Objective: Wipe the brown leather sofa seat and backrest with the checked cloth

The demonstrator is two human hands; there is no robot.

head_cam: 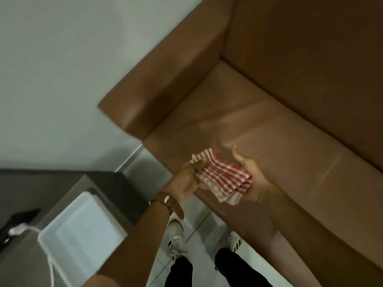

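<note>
A red and white checked cloth, folded into layers, hangs above the front edge of the brown leather sofa seat. My left hand pinches its left end. My right hand lies palm up under its right part, thumb raised and fingers spread. The sofa backrest rises at the upper right and the armrest runs along the seat's left side. The frame is blurred.
A grey side table stands to the left with a white tray, a dark object and a white cable on it. A pale wall fills the upper left. My feet in white shoes stand on light floor tiles in front of the sofa.
</note>
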